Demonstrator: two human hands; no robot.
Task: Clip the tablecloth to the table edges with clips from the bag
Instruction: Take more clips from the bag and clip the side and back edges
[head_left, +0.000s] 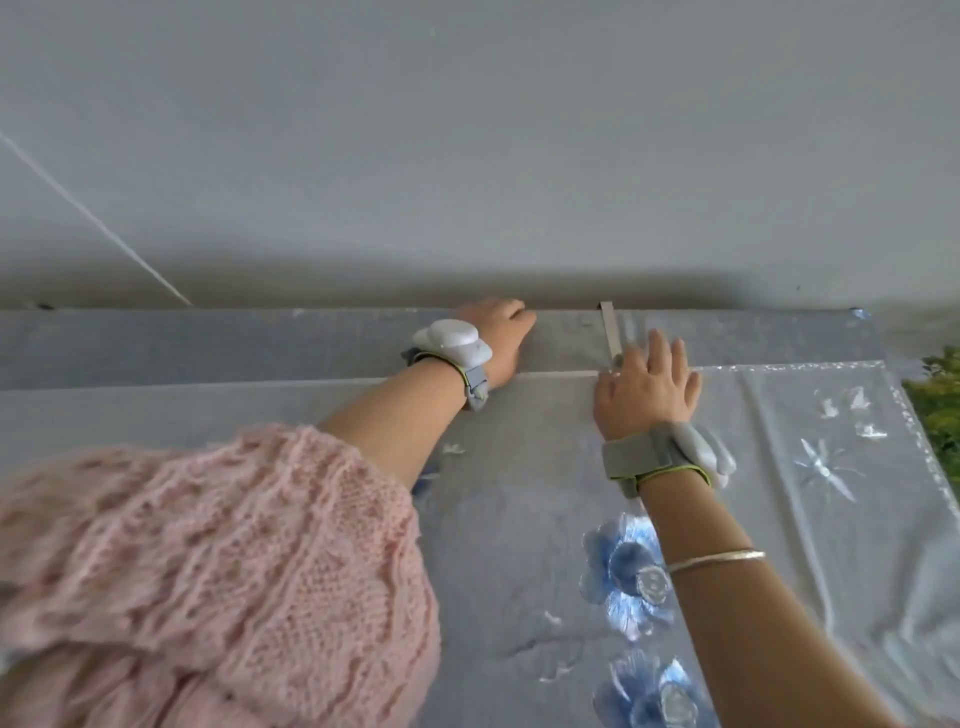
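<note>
A sheer white tablecloth (810, 467) with blue embroidered flowers (626, 571) covers the table, and its far hem lies short of the table's far edge (208, 312). A thin silvery clip (608, 330) sits over that far edge by the wall. My left hand (498, 338) reaches to the far edge left of the clip, fingers curled over the edge. My right hand (649, 392) lies flat on the cloth, fingers apart, fingertips just right of the clip's near end. Both wrists wear grey straps with white devices. No bag is in view.
A plain grey wall (467, 156) stands right behind the table, with a thin white line (93, 218) running down it at the left. Something green and leafy (943, 400) shows past the cloth's lace border at the right. A pink knitted sleeve (208, 571) fills the lower left.
</note>
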